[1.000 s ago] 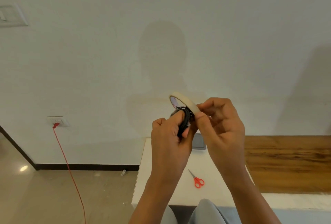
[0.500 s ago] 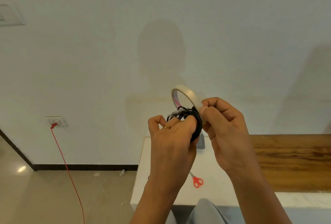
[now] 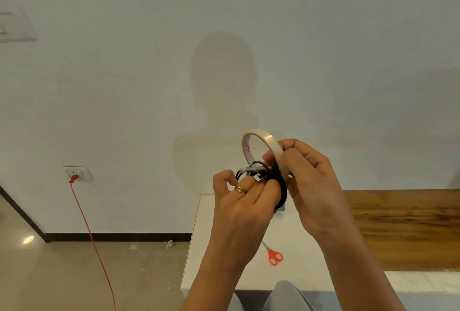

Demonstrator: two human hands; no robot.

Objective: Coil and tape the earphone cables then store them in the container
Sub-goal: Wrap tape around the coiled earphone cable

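White wall (image 3: 249, 36) — cable coil (image 3: 281, 187) in left grip (image 3: 242, 208), tape roll (image 3: 264, 138) in right grip (image 3: 311, 186)

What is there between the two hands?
In the head view, the coiled black cable and the tape roll lie between the left hand and the right hand.

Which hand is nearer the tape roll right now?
Right. The right hand pinches the tape roll at its lower edge; the left hand grips the cable coil just below and to the left of the roll.
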